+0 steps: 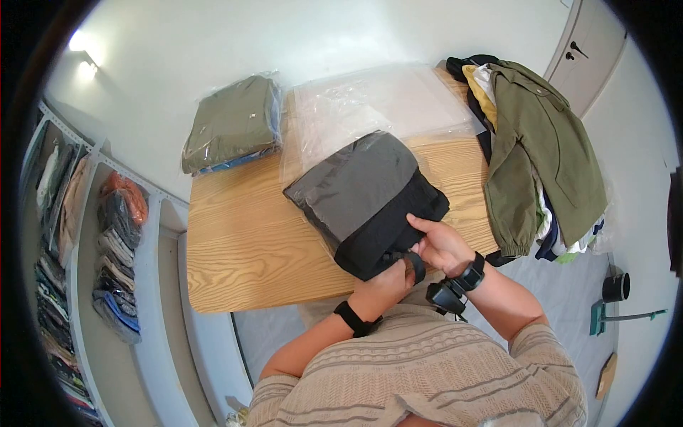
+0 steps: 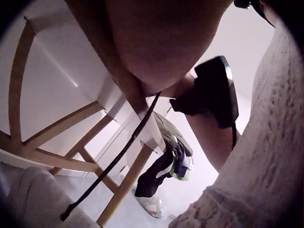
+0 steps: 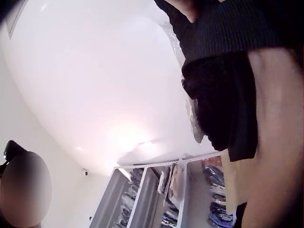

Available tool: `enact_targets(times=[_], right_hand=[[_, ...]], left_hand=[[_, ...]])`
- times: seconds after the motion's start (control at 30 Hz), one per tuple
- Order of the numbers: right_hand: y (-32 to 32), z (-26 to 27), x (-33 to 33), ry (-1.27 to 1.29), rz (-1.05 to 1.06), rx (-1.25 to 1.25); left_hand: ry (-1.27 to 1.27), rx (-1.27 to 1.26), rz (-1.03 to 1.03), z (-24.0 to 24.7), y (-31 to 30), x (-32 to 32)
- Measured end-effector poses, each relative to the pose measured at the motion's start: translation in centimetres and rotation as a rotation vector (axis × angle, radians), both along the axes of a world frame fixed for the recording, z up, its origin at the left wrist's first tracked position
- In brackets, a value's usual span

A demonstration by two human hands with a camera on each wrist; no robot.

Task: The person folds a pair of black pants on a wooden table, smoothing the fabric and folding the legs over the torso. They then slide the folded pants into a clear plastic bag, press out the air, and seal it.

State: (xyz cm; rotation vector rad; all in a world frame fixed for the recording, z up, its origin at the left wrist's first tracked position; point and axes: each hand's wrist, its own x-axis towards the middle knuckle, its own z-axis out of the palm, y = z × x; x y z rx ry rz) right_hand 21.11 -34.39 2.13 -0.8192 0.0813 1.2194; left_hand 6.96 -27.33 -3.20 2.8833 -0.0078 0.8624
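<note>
A folded dark grey and black garment [image 1: 363, 192], its far part inside clear plastic, lies at the table's near edge in the head view. My left hand [image 1: 388, 285] grips its near black edge, with the fingertips partly hidden by a black band [image 1: 415, 267]. On the right, my right hand [image 1: 445, 248] pinches the near corner, thumb on top and fingers partly hidden below. The right wrist view shows black ribbed fabric [image 3: 228, 35] close up beside the hand. What the left hand holds is hidden in the left wrist view.
Bagged folded clothes [image 1: 235, 124] sit at the table's back left, beside flat clear plastic bags [image 1: 398, 103]. Loose clothes, including an olive garment [image 1: 541, 135], hang over the right edge. Shelves of clothes [image 1: 117, 249] stand left. Table legs [image 2: 126, 185] show below.
</note>
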Motion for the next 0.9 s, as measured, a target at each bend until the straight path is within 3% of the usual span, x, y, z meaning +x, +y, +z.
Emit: enact_targets(times=[0.07,0.1,0.17,0.27,0.47,0.57,0.67,0.83,0.9], right_hand=[[1.1,-0.5,0.6,0.031,0.008,0.012],[1.9,-1.2,0.9,0.043,-0.007,0.037],[3.3,-1.9,1.5,0.074,-0.017,0.087],[5.7,-2.3,2.0,0.072,-0.056,0.046],[5.6,0.5,2.0,0.01,-0.131,-0.07],[3.8,-1.1,1.4,-0.178,-0.283,0.083],[2.9,-2.4,1.0,-0.109,-0.371,0.07],[3.8,-1.8,2.1,-0.044,-0.371,0.123],[5.0,0.4,2.9,0.135,-0.267,-0.358]], left_hand=[[0.337,-0.509,0.2,3.1,-0.8,-0.5],[0.331,-0.507,0.198,2.9,-0.6,-0.3],[0.111,-0.222,0.108,2.1,0.1,-0.1],[0.062,-0.114,0.097,1.8,0.4,0.1],[0.068,-0.133,0.063,2.4,0.3,-0.1],[0.052,-0.146,0.0,1.8,0.3,-0.4],[0.147,-0.087,-0.034,2.3,0.6,-0.7],[0.067,-0.125,-0.009,2.3,0.3,-0.5],[0.024,-0.14,0.002,2.1,0.3,-0.6]])
